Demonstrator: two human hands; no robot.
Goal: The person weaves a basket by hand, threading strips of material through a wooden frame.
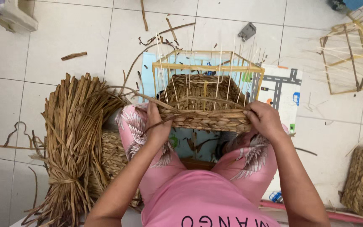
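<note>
A woven row is being worked on the half-woven basket point(204, 105) (on the lap), strand point(164, 120) pinched in left hand point(158, 126), right hand point(265, 120) clamped on the basket's right corner; pulling tight is judged next.

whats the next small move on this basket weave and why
Probably pull the loose strand snug with the left hand while the right hand steadies the basket: the woven wall covers only the lower part of the frame.
</note>
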